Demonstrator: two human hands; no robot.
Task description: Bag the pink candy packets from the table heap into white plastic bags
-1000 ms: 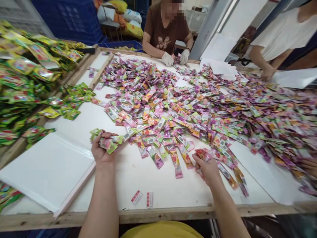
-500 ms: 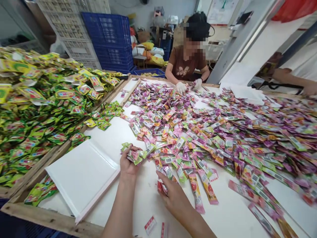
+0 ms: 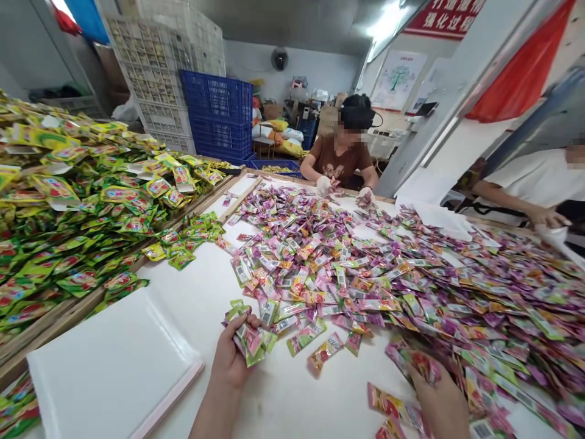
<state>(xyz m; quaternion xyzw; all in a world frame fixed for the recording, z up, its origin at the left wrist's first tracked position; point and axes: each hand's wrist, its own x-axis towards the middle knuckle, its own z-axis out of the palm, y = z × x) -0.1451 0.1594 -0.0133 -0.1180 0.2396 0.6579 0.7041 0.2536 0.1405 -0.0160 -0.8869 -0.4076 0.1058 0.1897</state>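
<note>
My left hand is closed around several green and pink sachets, raised a little over the white tabletop. On the right, my right hand curls its fingers over sachets with red fruit prints at the near edge of the big heap; its fingertips are partly hidden. That heap of pink, purple and orange stick sachets spreads over the middle and right of the table. A few single sachets lie between my two hands.
At the left lie a stack of white sheets or bags and, behind a wooden rail, a large pile of green and yellow packets. A gloved co-worker handles sachets opposite; another person is at right. Blue crates stand behind.
My right hand has swung to the right, from beside the left hand to the heap's near right edge. The left hand keeps its sachets. The view has tilted up.
</note>
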